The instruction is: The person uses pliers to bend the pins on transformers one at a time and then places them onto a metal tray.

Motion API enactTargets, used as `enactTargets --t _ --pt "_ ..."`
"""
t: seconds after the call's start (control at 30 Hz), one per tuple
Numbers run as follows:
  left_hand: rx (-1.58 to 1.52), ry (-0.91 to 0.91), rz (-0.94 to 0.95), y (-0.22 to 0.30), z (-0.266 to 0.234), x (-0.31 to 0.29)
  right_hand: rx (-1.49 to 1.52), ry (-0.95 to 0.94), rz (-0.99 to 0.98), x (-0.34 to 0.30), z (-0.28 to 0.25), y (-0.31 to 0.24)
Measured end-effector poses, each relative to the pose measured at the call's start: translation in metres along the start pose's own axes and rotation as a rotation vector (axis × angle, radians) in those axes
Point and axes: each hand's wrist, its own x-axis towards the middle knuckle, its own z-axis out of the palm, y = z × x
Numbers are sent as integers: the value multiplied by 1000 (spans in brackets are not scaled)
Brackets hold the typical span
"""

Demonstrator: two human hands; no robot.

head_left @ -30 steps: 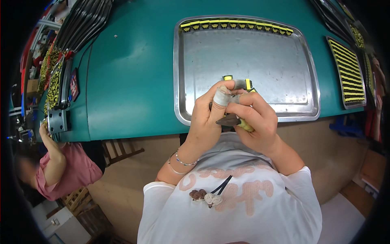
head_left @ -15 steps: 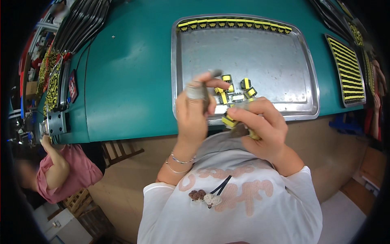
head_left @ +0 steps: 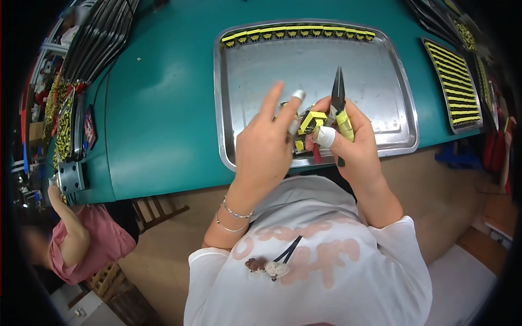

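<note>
My right hand [head_left: 356,141] is wrapped round needle-nose pliers [head_left: 345,126] with yellow-wrapped grips, their dark jaws pointing away from me. Between its taped thumb and index finger sits a small yellow-and-black transformer [head_left: 314,120]. My left hand [head_left: 263,146] hovers over the near part of the metal tray [head_left: 224,125], its fingers apart and somewhat blurred, a fingertip wrapped in white. It appears to hold nothing. Loose transformers [head_left: 299,145] lie under and between my hands, partly hidden by them.
A neat row of transformers [head_left: 292,32] lines the tray's far edge. To the right, another tray [head_left: 452,84] is filled with rows of them. Stacked black trays [head_left: 100,43] stand at the far left. A co-worker in a pink top [head_left: 92,236] sits at the left.
My right hand has turned so the pliers now point away from me, with a transformer pinched beside them. My left hand has opened its fingers over the tray. The view has shifted slightly.
</note>
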Motion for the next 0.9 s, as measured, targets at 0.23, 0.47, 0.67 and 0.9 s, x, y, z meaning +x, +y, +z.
enactTargets --t 0.23,0.47,0.67,0.9 --pt "74 -123 4 -4 1 -1 258 -87 180 6 -8 2" --pt "96 -109 -27 -44 -41 -28 353 -136 292 24 19 11" --pt "146 -35 100 -117 -94 -69 158 -114 263 48 91 39" --pt "8 -56 252 -176 -143 -101 -827 -142 -162 122 175 59"
